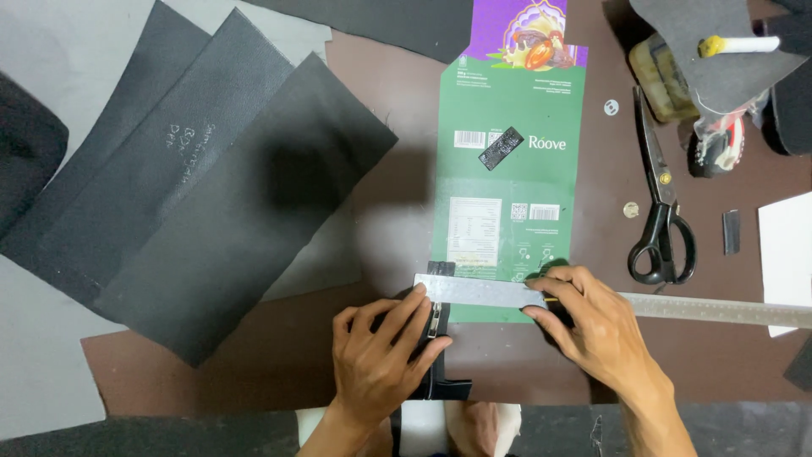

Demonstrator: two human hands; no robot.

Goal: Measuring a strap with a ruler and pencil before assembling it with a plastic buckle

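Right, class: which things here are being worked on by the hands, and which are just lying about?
In use:
left hand
right hand
steel ruler
small black piece
flattened green carton

Lying about:
scissors
black sheets
white marker
coin
white paper

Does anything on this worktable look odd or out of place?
Mostly an ordinary craft mess. One odd thing: a flattened green and purple food carton lies among the black leather sheets, serving as a mat under the metal ruler. A small black scrap lies askew on it.
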